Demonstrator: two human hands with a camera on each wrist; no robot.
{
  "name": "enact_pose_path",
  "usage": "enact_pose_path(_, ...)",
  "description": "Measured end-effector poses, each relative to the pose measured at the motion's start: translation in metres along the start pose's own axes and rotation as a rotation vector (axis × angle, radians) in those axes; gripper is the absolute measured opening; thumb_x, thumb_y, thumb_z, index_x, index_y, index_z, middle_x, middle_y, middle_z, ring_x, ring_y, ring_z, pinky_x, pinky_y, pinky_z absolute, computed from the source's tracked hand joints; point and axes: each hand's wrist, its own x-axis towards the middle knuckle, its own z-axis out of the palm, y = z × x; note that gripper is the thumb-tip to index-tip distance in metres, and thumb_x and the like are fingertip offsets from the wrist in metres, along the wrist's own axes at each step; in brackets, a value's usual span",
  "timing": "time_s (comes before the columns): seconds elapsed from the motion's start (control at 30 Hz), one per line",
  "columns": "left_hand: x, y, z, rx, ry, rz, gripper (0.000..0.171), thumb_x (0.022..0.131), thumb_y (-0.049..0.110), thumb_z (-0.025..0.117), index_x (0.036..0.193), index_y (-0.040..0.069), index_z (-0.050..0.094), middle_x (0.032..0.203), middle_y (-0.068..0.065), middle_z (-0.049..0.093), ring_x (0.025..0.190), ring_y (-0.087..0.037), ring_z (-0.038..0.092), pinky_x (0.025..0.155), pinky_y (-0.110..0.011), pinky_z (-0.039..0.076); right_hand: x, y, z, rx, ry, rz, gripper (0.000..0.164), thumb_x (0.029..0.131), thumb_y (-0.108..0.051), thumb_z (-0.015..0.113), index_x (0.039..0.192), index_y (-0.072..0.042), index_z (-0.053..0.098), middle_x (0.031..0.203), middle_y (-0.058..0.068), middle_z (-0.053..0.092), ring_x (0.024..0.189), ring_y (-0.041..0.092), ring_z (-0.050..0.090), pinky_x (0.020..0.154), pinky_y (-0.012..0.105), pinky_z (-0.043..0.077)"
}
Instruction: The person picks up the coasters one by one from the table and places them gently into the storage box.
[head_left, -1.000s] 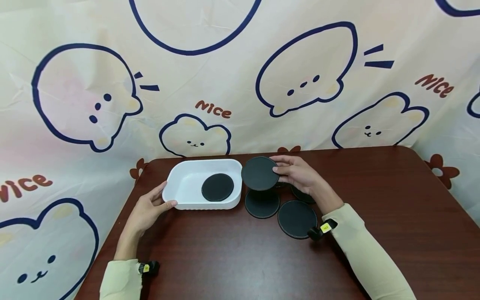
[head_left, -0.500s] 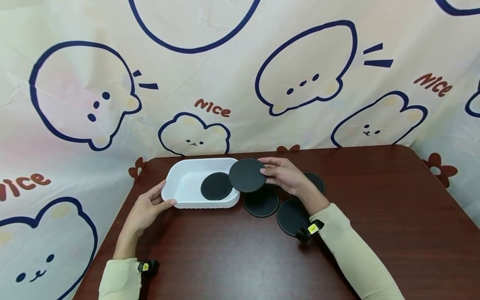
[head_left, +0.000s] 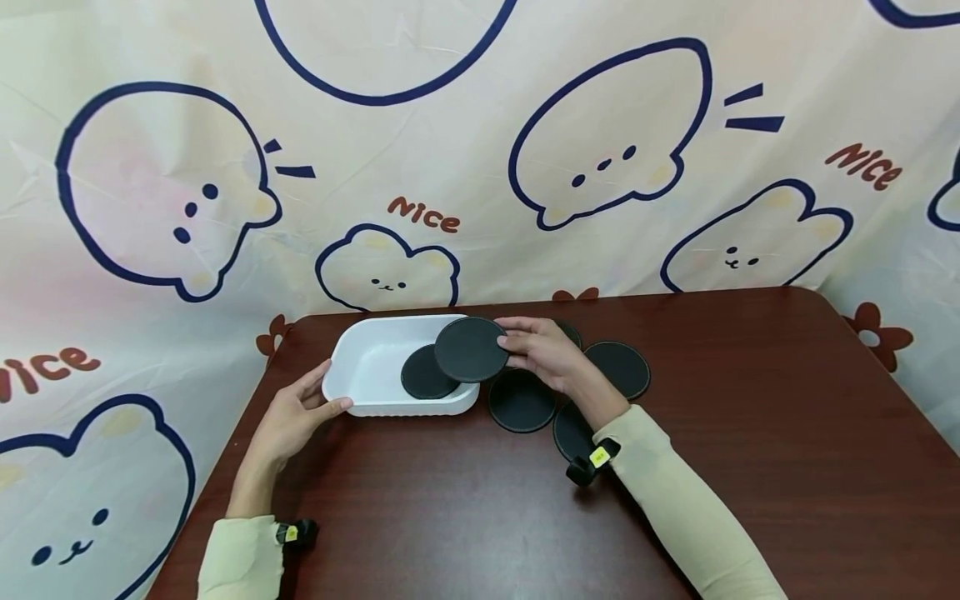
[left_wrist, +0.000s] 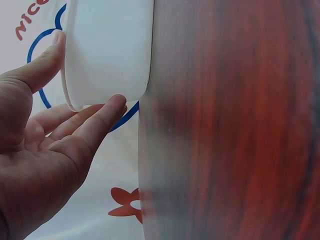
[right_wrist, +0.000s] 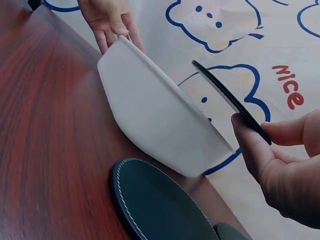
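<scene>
My right hand (head_left: 551, 357) pinches a round black coaster (head_left: 471, 350) at its right edge. That coaster hangs over the right end of a white rectangular plastic tray (head_left: 360, 367), above the tray's rim in the right wrist view. Inside the tray lies another black coaster (head_left: 422, 375), partly covered in the head view by the held one. My left hand (head_left: 294, 421) grips the tray's left end, its thumb at the near corner. The left wrist view shows the thumb (left_wrist: 47, 62) on one side of the tray's corner and the fingers at its end.
Several more black coasters with pale stitching lie right of the tray, among them a near one (head_left: 522, 402) and a right-hand one (head_left: 622, 368). My right forearm covers part of another (head_left: 570, 432). A patterned cloth (head_left: 480, 167) hangs behind the brown table (head_left: 450, 517).
My right hand has carried its coaster leftward, from beside the tray to over its right part, uncovering coasters on the right. The left hand and tray stay put.
</scene>
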Motion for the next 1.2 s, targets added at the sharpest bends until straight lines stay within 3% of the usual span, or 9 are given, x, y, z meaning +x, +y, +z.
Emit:
enact_pose_path(0.27,0.000,-0.001,0.000,-0.001,0.002,0.000,0.094,0.100,0.032,0.079,0.172,0.010,0.023,0.173,-0.024,0.033,0.149,-0.045,0.050,0.108,-0.044,0.048,0.010,0.007,0.015,0.046,0.016,0.023,0.049,0.109,0.000,0.056,0.157,0.000,0.050,0.150,0.027,0.061,0.100,0.009,0.076,0.086,0.024,0.065)
enact_pose_path(0.5,0.000,-0.001,-0.001,0.001,0.003,0.001,0.094,0.100,0.032,0.079,0.172,0.010,0.024,0.172,-0.024,0.034,0.149,-0.044,0.050,0.108,-0.043,0.049,0.018,0.009,0.027,0.030,0.020,0.021,0.049,0.108,-0.001,0.057,0.157,0.001,0.050,0.150,0.027,0.061,0.104,0.011,0.075,0.091,0.028,0.065)
enact_pose_path(0.73,0.001,-0.001,-0.001,-0.006,0.003,-0.005,0.092,0.100,0.030,0.080,0.172,0.013,0.024,0.173,-0.022,0.035,0.150,-0.042,0.051,0.099,-0.019,0.058,0.026,0.006,0.039,0.009,0.031,0.028,0.049,0.108,-0.001,0.058,0.157,-0.002,0.052,0.127,0.012,0.067,0.097,0.007,0.072,0.080,0.022,0.064)
enact_pose_path(0.9,0.001,-0.002,-0.001,-0.003,0.003,-0.005,0.092,0.100,0.028,0.080,0.172,0.013,0.024,0.173,-0.022,0.035,0.150,-0.042,0.051,0.103,-0.028,0.058,0.029,0.005,0.047,-0.023,0.040,0.027,0.047,0.107,0.000,0.060,0.154,-0.001,0.055,0.120,0.008,0.069,0.087,0.006,0.070,0.070,0.019,0.060)
enact_pose_path(1.1,0.001,-0.001,-0.002,0.008,0.005,-0.004,0.092,0.100,0.030,0.079,0.172,0.012,0.025,0.172,-0.023,0.035,0.149,-0.042,0.051,0.107,-0.038,0.054,0.031,0.003,0.055,-0.078,0.035,0.018,0.046,0.107,0.001,0.060,0.153,-0.002,0.057,0.140,0.021,0.067,0.092,0.009,0.072,0.074,0.020,0.062)
enact_pose_path(1.2,0.000,-0.001,-0.001,0.011,0.007,-0.003,0.092,0.100,0.029,0.079,0.172,0.011,0.025,0.171,-0.024,0.036,0.149,-0.043,0.052,0.108,-0.041,0.053,0.032,0.004,0.058,-0.108,0.037,0.011,0.045,0.107,0.000,0.061,0.151,-0.002,0.058,0.142,0.024,0.066,0.091,0.009,0.072,0.074,0.021,0.062)
